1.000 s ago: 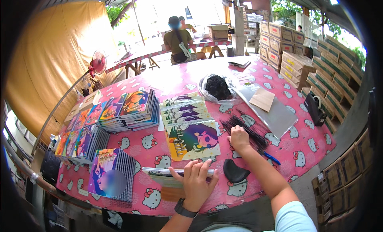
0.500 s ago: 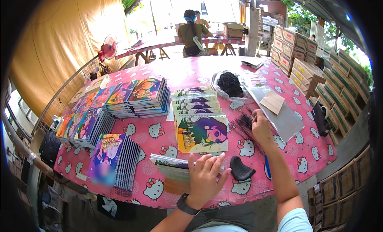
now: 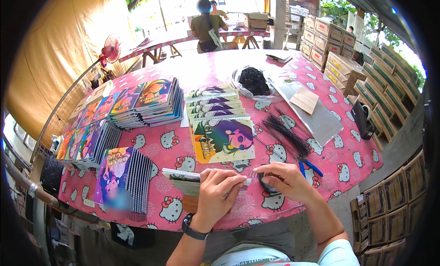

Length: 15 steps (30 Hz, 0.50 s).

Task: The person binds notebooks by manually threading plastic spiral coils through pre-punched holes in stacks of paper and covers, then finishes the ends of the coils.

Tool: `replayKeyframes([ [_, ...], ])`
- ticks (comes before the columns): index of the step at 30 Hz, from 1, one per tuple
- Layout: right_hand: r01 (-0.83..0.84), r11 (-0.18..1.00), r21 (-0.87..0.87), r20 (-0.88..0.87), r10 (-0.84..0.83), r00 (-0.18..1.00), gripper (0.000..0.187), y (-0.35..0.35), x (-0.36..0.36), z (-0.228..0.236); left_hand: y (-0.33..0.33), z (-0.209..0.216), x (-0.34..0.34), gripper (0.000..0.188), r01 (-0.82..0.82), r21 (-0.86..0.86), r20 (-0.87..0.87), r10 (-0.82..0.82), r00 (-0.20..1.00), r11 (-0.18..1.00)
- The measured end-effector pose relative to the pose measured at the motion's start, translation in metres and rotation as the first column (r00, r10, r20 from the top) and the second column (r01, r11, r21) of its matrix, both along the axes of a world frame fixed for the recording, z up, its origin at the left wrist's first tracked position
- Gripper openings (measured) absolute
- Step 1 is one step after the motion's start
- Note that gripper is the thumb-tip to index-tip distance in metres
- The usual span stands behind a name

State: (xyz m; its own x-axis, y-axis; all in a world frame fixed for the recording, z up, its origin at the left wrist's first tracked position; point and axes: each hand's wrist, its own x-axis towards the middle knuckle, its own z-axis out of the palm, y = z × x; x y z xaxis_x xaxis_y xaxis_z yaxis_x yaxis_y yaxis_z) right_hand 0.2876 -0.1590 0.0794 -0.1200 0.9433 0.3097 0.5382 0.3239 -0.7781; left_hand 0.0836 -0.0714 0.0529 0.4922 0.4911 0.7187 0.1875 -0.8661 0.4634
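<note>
My left hand, with a dark watch on its wrist, grips a small stack of loose covers and pages standing on edge near the table's front. Close to the stack's right end, my right hand has its thumb and fingers drawn together in a pinch; what lies between them is too small to make out. A curved black block is mostly hidden beneath that hand. Beyond lie loose black spiral binding coils and blue-handled pliers. Overlapping coil-bound notebooks with colourful covers lie ahead of my left hand.
Stacks of bound notebooks fill the table's left side. A plastic bag of black coils, a clear plastic sheet with a brown card, and a tape dispenser lie right. Cartons rise behind; people sit at a far table.
My right hand has come back from the loose coils to the right end of the page stack, uncovering the pliers. My left hand has curled its fingers over the stack. The view has shifted slightly.
</note>
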Motion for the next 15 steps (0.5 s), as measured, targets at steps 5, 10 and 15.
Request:
replayKeyframes([
  [5, 0.014, 0.998, 0.059, -0.014, -0.013, 1.000, 0.024, 0.002, 0.001, 0.002, 0.001, -0.001, 0.002, 0.019, 0.022, 0.006, 0.019, -0.022, 1.000, 1.000],
  [10, -0.119, 0.993, 0.026, -0.005, 0.119, 0.993, 0.025, 0.008, 0.000, 0.006, -0.002, -0.002, 0.002, 0.019, -0.005, 0.012, 0.015, 0.005, 1.000, 1.000],
  [15, -0.076, 0.996, 0.041, 0.054, 0.074, 0.996, 0.032, 0.013, 0.004, 0.015, -0.003, -0.005, 0.001, 0.018, -0.009, 0.032, 0.027, 0.008, 1.000, 0.999],
])
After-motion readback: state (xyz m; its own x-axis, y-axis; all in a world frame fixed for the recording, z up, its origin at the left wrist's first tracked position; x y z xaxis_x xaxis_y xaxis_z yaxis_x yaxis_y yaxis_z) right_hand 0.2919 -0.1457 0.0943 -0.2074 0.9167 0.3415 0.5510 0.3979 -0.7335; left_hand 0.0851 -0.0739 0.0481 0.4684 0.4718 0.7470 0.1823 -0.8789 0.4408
